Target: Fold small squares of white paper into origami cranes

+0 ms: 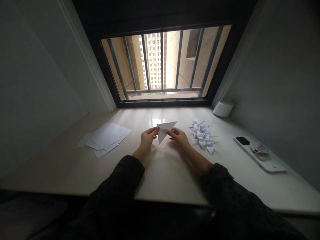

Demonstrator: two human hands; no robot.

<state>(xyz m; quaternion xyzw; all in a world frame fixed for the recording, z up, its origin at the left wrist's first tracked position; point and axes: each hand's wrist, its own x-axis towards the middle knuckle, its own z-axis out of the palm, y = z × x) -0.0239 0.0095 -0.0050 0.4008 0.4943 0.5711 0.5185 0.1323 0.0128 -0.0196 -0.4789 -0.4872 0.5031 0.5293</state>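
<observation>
A white sheet folded into a triangle [165, 130] is held up above the pale desk [165, 173], in front of the window. My left hand [147, 138] pinches its left corner between fingers and thumb. My right hand [178, 136] pinches its lower right edge. Both arms are in dark sleeves and reach in from the bottom of the view.
A loose stack of white paper sheets [103, 138] lies to the left. A pile of several folded paper pieces [203, 136] lies to the right. A white phone [260, 153] rests near the right wall, and a white round object [223, 108] stands at the back right corner. A barred window [163, 65] is ahead.
</observation>
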